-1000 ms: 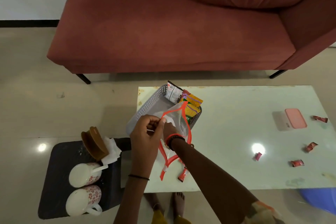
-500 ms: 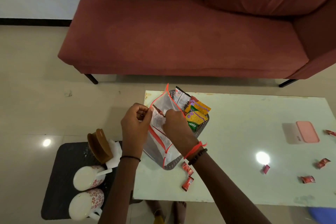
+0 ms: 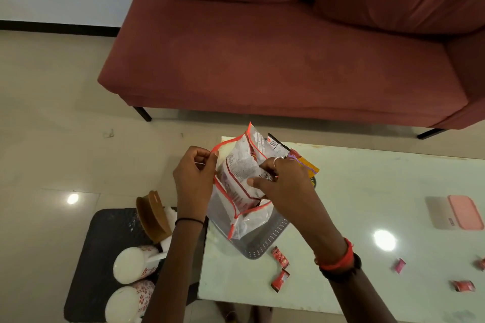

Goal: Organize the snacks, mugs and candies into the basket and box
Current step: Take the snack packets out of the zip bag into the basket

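Above the basket (image 3: 265,246), the left hand (image 3: 194,181) is pinching the left rim of the orange-edged clear pouch (image 3: 249,225), spreading its mouth. The right hand (image 3: 286,186) is gripping the white snack packet (image 3: 238,173) in that mouth, fingers (image 3: 270,164) curled round it. The packet's long axis is running from the basket's near corner toward its far side, so the right hand is probably pulling it up and out along that line.

One head-worn camera is used, tilted forward and steeply down. The basket (image 3: 262,246) on the pale table (image 3: 367,191) is framed close near centre; the red sofa (image 3: 262,60) is seen beyond.
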